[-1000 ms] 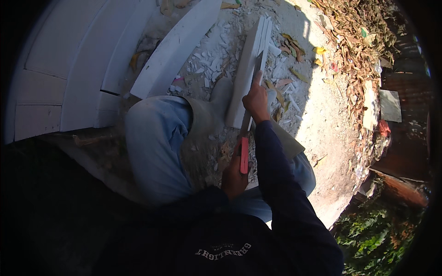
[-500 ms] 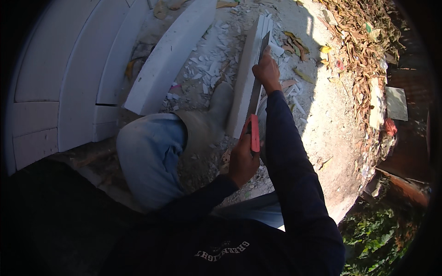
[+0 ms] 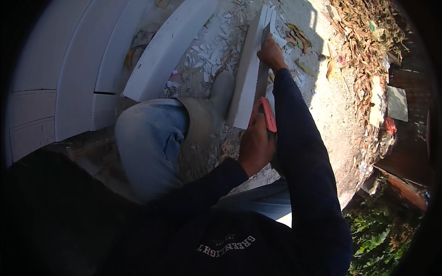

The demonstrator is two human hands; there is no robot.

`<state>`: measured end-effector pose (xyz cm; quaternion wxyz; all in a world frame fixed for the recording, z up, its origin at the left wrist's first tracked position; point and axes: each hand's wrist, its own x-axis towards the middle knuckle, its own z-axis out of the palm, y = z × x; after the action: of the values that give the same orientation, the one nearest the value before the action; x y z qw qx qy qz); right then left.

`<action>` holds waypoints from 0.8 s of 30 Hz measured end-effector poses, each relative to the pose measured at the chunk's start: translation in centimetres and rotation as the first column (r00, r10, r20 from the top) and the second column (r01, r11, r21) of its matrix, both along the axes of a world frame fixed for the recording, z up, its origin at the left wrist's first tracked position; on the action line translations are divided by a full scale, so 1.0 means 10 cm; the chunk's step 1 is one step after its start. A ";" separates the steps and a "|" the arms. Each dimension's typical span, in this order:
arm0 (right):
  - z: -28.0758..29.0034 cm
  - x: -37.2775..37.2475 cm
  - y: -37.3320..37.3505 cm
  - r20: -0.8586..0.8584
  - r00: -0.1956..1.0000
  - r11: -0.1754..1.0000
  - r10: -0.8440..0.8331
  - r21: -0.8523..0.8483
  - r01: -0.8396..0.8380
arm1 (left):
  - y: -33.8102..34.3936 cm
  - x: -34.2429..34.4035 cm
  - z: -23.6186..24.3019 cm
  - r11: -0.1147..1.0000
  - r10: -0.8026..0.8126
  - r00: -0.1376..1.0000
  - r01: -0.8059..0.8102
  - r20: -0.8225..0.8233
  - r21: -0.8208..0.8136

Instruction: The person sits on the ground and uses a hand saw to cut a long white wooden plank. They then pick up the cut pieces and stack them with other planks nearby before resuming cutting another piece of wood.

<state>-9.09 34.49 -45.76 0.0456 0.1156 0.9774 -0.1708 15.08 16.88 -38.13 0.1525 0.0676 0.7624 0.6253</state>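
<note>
A toothed saw [image 3: 262,83] is held in both hands along a pale block.
In the head view, the red handle [image 3: 269,116] is gripped by the closed left hand [image 3: 256,146], and the long, thin metal blade is grasped near its far end by the curled right hand [image 3: 271,54]. The blade is laid lengthwise along the straight-edged, matte white block [image 3: 245,87], beside a grey boot [image 3: 222,94]. A second white block [image 3: 170,53], slightly pitted, is placed to the left, near stacked, smooth-faced blocks [image 3: 80,60]. Flaky white chips [image 3: 212,55] are scattered over dusty ground [image 3: 338,138]; crisp brown leaves [image 3: 361,50] are heaped at the right. Arched pale lettering [image 3: 225,247] is printed on the dark shirt [image 3: 193,257].
</note>
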 end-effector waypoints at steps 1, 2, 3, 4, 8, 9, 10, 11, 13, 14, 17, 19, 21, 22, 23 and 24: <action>0.01 0.12 -0.08 0.013 1.000 1.000 0.006 0.012 -0.006 | -0.03 0.12 0.04 1.000 0.019 1.000 -0.019 -0.006 -0.007; 0.03 0.25 -0.15 0.025 1.000 1.000 0.010 0.026 -0.010 | -0.07 0.25 0.08 0.999 0.036 0.999 -0.036 -0.012 -0.013; 0.11 0.39 -0.20 0.027 1.000 1.000 -0.005 0.020 0.004 | -0.12 0.35 0.13 1.000 0.022 0.999 -0.022 0.024 -0.008; 0.15 0.54 -0.31 0.032 0.999 1.000 -0.017 0.007 0.017 | -0.23 0.47 0.15 1.000 0.011 0.998 -0.010 0.062 -0.009; 0.36 1.12 -0.72 0.099 0.994 0.999 -0.035 0.015 0.034 | -0.47 1.05 0.11 0.999 0.035 0.999 -0.035 -0.010 -0.003; 0.37 1.26 -0.77 0.088 0.995 0.999 -0.048 0.002 0.048 | -0.53 1.19 0.09 1.000 0.027 0.999 -0.027 -0.028 0.002; 0.33 1.40 -0.80 0.081 0.995 0.998 -0.061 -0.011 0.062 | -0.59 1.31 0.04 1.000 0.019 0.999 -0.018 -0.042 0.006; 0.31 1.52 -0.83 0.074 0.995 0.997 -0.074 -0.024 0.076 | -0.66 1.42 0.01 1.000 0.010 0.998 -0.010 -0.056 0.011; 0.32 1.71 -0.87 0.071 0.994 0.995 -0.084 -0.050 0.088 | -0.81 1.62 -0.01 0.998 -0.063 0.995 0.063 0.073 0.010; 0.32 1.76 -0.88 0.066 0.993 0.993 -0.093 -0.065 0.097 | -0.85 1.65 -0.03 0.995 -0.104 0.986 0.103 0.133 0.012; 0.40 1.61 -0.94 0.000 0.996 0.992 -0.090 -0.093 0.090 | -0.82 1.56 0.07 0.999 0.009 1.000 -0.009 0.004 0.039; 0.43 1.50 -0.80 -0.045 0.994 0.993 -0.102 -0.062 0.099 | -0.65 1.32 0.22 0.991 0.104 0.994 -0.102 -0.021 0.085; 0.40 1.12 -0.59 -0.099 0.992 0.997 -0.077 -0.033 0.074 | -0.47 0.99 0.17 0.986 0.129 0.990 -0.122 -0.050 0.110; 0.37 0.94 -0.50 -0.117 0.990 0.997 -0.074 -0.007 0.074 | -0.40 0.84 0.06 0.990 0.099 0.991 -0.089 -0.086 0.111; 0.32 0.77 -0.39 -0.133 0.989 0.997 -0.071 0.024 0.075 | -0.32 0.70 -0.03 0.992 0.068 0.990 -0.054 -0.120 0.117; 0.26 0.62 -0.28 -0.149 0.987 0.996 -0.066 0.056 0.075 | -0.24 0.56 -0.05 0.991 0.063 0.991 -0.049 -0.117 0.121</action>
<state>-2.87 31.67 -43.13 -0.0363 0.1387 0.9782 -0.1502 20.66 14.53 -38.66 0.0841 0.0929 0.7334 0.6681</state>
